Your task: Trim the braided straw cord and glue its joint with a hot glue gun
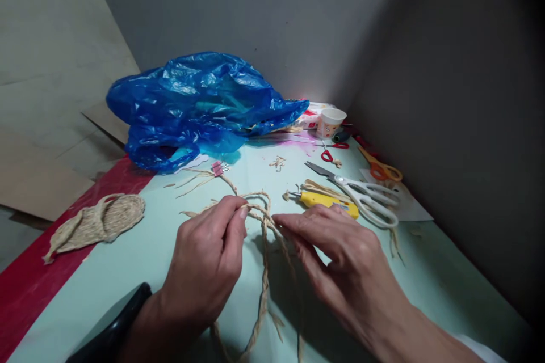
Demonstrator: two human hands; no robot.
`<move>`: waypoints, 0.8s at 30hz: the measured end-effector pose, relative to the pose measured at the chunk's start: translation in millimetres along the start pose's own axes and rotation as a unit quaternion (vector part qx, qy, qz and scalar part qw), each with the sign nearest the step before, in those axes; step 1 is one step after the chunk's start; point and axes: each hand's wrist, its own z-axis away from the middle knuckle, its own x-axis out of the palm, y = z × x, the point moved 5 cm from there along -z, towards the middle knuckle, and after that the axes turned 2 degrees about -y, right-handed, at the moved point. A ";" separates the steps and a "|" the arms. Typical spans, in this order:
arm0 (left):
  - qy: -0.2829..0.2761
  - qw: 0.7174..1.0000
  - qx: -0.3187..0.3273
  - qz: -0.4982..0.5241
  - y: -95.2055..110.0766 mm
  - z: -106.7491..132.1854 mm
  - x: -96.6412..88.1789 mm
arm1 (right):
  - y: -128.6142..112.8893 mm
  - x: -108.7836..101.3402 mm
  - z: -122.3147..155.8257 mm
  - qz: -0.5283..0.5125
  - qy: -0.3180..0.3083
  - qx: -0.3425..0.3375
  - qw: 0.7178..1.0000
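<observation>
A twisted straw rope [264,272] lies looped on the pale green table [140,249], running from a pink binder clip [217,168] towards me. My left hand [206,261] is closed, pinching the rope near the top of the loop between thumb and fingers. My right hand [340,255] reaches in from the right, its fingers stretched and their tips touching the rope strands just beside the left hand's pinch. Loose straw ends stick out along the rope.
A woven straw sandal [96,226] lies at the left on a red strip. A blue plastic bag [196,105] fills the back. White scissors [361,193], a yellow tool [326,201], red scissors [334,150], orange scissors [381,169] and a paper cup [331,122] stand right, by the grey wall.
</observation>
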 end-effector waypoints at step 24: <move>0.031 0.998 0.058 0.003 9.9 22.3 15.3 | 34.1 27.0 -4.7 -0.502 -0.026 0.324 0.802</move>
